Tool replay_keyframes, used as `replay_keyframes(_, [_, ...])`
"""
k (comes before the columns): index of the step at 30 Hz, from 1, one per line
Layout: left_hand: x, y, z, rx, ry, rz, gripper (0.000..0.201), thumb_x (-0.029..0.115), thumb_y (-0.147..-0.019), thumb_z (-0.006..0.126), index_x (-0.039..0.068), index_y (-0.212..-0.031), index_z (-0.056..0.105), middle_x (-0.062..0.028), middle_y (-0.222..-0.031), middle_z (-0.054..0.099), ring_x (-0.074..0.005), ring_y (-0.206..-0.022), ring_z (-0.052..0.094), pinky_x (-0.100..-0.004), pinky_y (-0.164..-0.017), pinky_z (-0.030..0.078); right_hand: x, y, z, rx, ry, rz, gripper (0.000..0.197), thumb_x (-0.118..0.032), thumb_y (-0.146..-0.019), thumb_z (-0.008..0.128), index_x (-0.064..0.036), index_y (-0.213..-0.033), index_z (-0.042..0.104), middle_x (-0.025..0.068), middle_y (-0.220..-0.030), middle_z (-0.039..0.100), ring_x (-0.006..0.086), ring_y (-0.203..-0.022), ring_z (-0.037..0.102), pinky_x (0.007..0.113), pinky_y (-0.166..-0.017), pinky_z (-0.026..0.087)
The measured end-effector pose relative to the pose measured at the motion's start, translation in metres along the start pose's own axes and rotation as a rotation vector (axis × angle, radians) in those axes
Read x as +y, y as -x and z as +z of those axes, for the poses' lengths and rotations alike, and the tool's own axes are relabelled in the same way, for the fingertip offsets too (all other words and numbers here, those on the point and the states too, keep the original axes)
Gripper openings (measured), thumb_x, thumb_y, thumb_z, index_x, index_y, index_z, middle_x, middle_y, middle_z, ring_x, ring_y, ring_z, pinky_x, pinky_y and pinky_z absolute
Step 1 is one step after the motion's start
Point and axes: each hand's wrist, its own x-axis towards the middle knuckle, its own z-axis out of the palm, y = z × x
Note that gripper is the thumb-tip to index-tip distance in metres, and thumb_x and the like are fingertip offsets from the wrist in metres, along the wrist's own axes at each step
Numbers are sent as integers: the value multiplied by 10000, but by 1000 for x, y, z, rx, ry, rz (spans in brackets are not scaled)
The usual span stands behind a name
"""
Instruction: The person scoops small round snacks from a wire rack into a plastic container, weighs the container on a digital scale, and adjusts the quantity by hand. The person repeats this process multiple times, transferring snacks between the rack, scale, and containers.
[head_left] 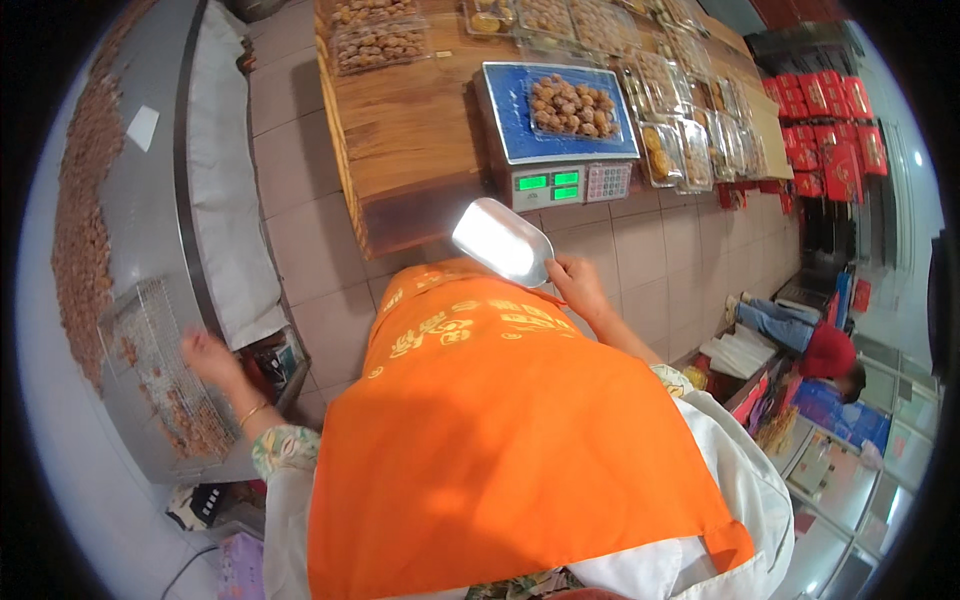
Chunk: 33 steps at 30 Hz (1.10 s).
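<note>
My right hand [580,283] is closed round the handle of a shiny metal scoop [497,240], held in front of my orange apron. Nothing shows in the scoop's bright pan. Out to the left, my left hand [210,360] hovers by a wire rack [165,365] with small brown pieces in it; motion smears its fingers. Beyond the scoop stands a digital scale [535,186] with a blue platform and lit green displays. On that platform rests a clear plastic tray of round brown nut-like pieces [572,107].
A wooden table [400,140] bears the scale and several clear boxes of snacks [655,155]. To the left runs a metal counter [160,240] with a long heap of brown pieces [82,200]. Red packages [825,145] hang at the right, where another person [795,335] is bent over.
</note>
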Motion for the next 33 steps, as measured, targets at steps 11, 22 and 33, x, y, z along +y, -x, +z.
replay_keyframes(11, [483,52,119,-750,899,522,89,70,-843,650,25,-919,660,-103,-875,638,-210,-786,624,-309,-713,499,58,21,-31,142,-119,137,392,-319,-902,534,48,-831,656,176,-659,626,221,-586,598,358,-570,458])
replay_keyframes(22, [628,98,211,-810,567,1111,174,107,-769,681,84,-914,588,-108,-953,614,-333,-925,597,-432,-781,501,121,49,-50,336,-413,361,388,-312,-909,539,50,-804,630,112,-603,581,130,-575,511,326,-573,427])
replay_keyframes(33, [674,79,248,-695,712,885,118,150,-825,643,73,-913,664,-125,-841,655,-307,-795,639,-390,-703,514,153,40,-51,383,-480,433,381,-301,-902,544,49,-755,575,90,-560,467,125,-556,435,324,-540,389])
